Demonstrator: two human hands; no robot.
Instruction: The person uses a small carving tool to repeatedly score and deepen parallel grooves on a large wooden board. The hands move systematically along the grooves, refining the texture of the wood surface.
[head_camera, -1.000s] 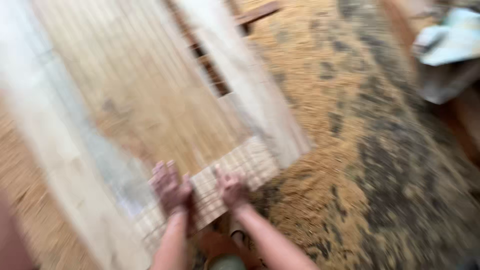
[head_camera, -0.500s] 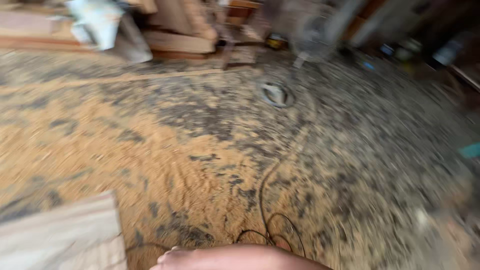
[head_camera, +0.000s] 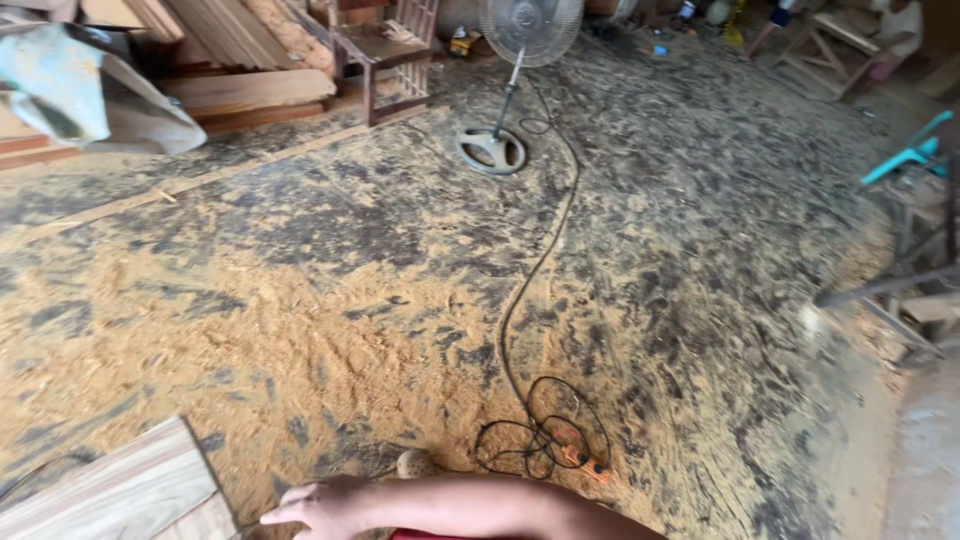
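Only one of my arms shows, lying along the bottom edge and reaching left. I take it for my right hand (head_camera: 312, 506). Its fingers point at the corner of a pale wooden panel (head_camera: 120, 492) at the bottom left and seem to touch its edge. Whether they grip it is hidden. A small round pale object (head_camera: 416, 463) lies on the sawdust just behind the hand. My left hand is out of view.
Sawdust covers the floor (head_camera: 300, 300). A black cable (head_camera: 540, 260) runs from a standing fan (head_camera: 494, 150) to a coil with an orange plug (head_camera: 562, 445). Planks (head_camera: 235, 40), a wooden stool (head_camera: 385, 50) and a sack (head_camera: 90, 90) stand behind. A metal frame (head_camera: 900, 285) is at right.
The view has swung away from the wooden panel to the open floor. Both hands lay on the panel before; only one arm shows now, at the bottom edge.
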